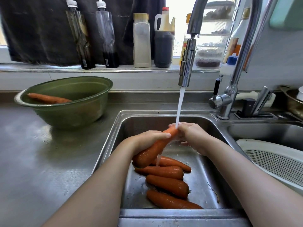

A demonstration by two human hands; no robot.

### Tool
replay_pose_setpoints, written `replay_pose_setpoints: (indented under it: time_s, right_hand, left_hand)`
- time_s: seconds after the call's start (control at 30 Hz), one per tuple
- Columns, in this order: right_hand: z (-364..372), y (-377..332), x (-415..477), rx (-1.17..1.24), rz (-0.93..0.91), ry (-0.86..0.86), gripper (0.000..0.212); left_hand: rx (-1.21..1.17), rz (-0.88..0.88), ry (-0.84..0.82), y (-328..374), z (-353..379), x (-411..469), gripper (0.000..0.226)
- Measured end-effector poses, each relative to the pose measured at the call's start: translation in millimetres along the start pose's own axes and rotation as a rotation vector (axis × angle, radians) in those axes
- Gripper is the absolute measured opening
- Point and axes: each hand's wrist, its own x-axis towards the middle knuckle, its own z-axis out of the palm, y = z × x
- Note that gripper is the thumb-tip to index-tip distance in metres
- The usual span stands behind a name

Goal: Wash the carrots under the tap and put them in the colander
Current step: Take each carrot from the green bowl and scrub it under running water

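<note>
Home kitchen, steel double sink (213,163), running tap (186,69), sauce bottles (164,38) on windowsill, knife block (250,108)

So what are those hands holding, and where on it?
One carrot: the left hand grips its middle, and the right hand holds its narrow upper end.

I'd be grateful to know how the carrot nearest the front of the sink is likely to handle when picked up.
Probably slippery: the front carrot glistens wet. Likely stiff: the held carrot juts straight from the left hand. Round and tapered, it may roll on the smooth sink floor.
</note>
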Motion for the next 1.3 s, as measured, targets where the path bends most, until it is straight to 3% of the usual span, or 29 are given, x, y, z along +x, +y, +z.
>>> replay_pose_setpoints:
  time_s: [0.17, 0.27, 0.4, 0.73, 0.9, 1.13, 1.3]
  right_hand:
    - [-7, -1, 6, 0.129, 0.005, 0.004, 0.033]
    - [-11, 0, 6, 0.195, 0.009, -0.004, 0.031]
    - [-9, -3, 3, 0.257, 0.045, -0.014, 0.026]
    - [6, -10, -9, 0.11, -0.086, 0.083, 0.026]
    - [2, -4, -2, 0.104, -0.046, 0.085, 0.017]
    - [-3, -3, -3, 0.125, -0.07, -0.059, 0.029]
    - [-1, -3, -1, 0.206, -0.026, 0.028, 0.04]
  left_hand:
    - [-0.048, 0.044, 0.116, 9, 11, 5, 0.059]
    - [-0.119, -0.01, 0.018, 11, 12, 7, 0.07]
    - [-0.306, -0.061, -0.173, 5, 9, 2, 0.069]
    - [-0.28, -0.077, -0.186, -6, -6, -3, 0.073]
    - [-0.321, -0.053, -0.198, -1, -2, -3, 0.069]
    - [-0.37, -0.019, -0.161, 4, 5, -4, 0.072]
    - [-0.352, -0.003, -0.2, 10, 10, -7, 0.076]
